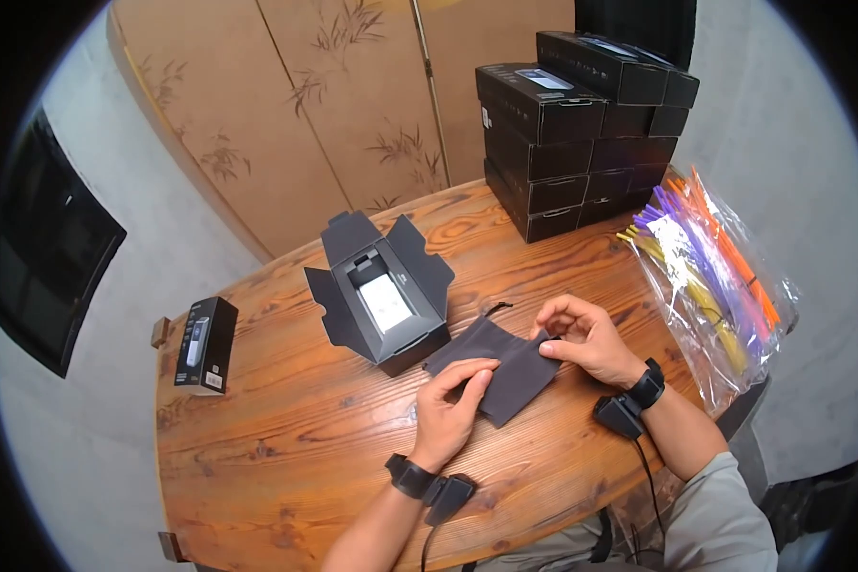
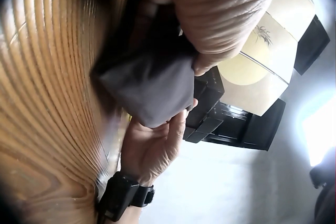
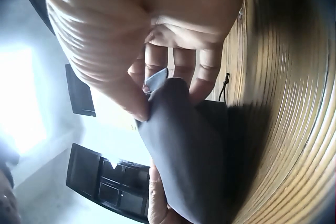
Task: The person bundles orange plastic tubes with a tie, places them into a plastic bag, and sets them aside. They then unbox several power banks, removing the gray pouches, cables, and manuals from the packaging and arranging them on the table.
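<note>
A dark grey fabric pouch (image 1: pixel 515 377) with a black cord (image 1: pixel 499 308) at its far edge is held just over the wooden table in front of me. My left hand (image 1: pixel 445 410) pinches its left side between thumb and fingers. On the right, my right hand (image 1: pixel 586 348) pinches the corner with its thumb over the cloth. In the right wrist view a small pale grey flap (image 3: pixel 156 80) pokes up beside the fingers of that hand. The left wrist view shows the pouch (image 2: pixel 152 85) stretched between both hands.
An open black box (image 1: pixel 415 349) with a white item (image 1: pixel 384 303) inside stands beyond the pouch. A smaller black box (image 1: pixel 221 345) is at the left. Several black boxes (image 1: pixel 567 157) are stacked at the back right, near a clear bag (image 1: pixel 710 286) of coloured sticks.
</note>
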Available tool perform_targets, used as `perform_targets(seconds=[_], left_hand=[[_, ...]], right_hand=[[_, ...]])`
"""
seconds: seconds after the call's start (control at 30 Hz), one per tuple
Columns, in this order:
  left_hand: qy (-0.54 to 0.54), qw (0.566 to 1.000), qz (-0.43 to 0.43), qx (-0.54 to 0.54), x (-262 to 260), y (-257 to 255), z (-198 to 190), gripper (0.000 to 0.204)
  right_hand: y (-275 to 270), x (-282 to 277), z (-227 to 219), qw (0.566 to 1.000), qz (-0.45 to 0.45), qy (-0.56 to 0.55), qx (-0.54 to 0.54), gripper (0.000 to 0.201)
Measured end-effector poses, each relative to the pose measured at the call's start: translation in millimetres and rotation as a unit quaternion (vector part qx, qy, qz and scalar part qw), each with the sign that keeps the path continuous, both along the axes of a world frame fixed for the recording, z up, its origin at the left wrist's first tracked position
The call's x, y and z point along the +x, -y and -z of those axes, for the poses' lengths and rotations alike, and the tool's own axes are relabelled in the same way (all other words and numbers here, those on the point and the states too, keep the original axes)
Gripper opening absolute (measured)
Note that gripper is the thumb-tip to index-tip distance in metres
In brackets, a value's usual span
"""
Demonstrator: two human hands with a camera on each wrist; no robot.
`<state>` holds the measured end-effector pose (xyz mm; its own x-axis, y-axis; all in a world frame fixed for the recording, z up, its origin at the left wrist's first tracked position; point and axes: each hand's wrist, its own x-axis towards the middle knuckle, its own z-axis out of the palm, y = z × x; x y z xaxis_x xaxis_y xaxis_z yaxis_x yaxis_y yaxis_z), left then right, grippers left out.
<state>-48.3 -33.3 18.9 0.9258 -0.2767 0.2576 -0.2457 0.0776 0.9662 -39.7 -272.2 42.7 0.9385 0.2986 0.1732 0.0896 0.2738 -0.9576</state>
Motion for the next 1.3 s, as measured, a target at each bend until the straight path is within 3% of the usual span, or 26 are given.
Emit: perform_targets(seconds=[0.2, 0.3, 0.4, 0.53, 0.63, 0.73, 0.83, 0.87, 1.07, 1.2, 1.3], left_hand=[[-0.052, 0.997, -0.004, -0.053, -3, 1, -3, 0.016], [-0.004, 0.999, 0.007, -0.038, 0, 0, -1, 0.019], [-0.022, 0.998, 0.035, -0.042, 1, 0, -1, 0.022], [-0.027, 0.998, 0.041, -0.043, 0, -2, -1, 0.02], [-0.035, 0.997, 0.022, -0.071, 0, -1, 1, 0.017], [-0.01, 0.997, -0.01, -0.069, -1, 0, 0, 0.014], [0.031, 0.998, -0.035, -0.039, -1, 0, -1, 0.012], [0.05, 0.998, -0.039, -0.03, 0, -1, 0, 0.012], [0.067, 0.995, -0.071, 0.006, 0, -3, 2, 0.014], [0.16, 0.98, -0.081, 0.09, 3, -4, -6, 0.025], [0.182, 0.979, -0.028, 0.088, 6, -5, -2, 0.033]], right_hand=[[-1, -3, -4, 0.988, 0.038, -0.026, -0.149, 0.018], [-1, -3, -6, 0.988, 0.074, 0.006, -0.137, 0.013], [3, -3, -8, 0.987, 0.091, 0.024, -0.128, 0.014], [-2, -4, -10, 0.992, 0.118, 0.01, 0.036, 0.016], [-1, -5, -13, 0.992, 0.125, 0.007, -0.019, 0.015], [0, -5, -11, 0.977, 0.11, 0.076, -0.167, 0.014], [1, -4, -12, 0.969, 0.055, 0.106, -0.216, 0.015], [1, -5, -14, 0.952, 0.047, 0.165, -0.254, 0.016], [1, -6, -16, 0.927, 0.054, 0.227, -0.294, 0.014], [-3, -11, -17, 0.954, 0.112, 0.171, -0.218, 0.013], [-4, -10, -11, 0.959, 0.147, 0.175, -0.167, 0.012]])
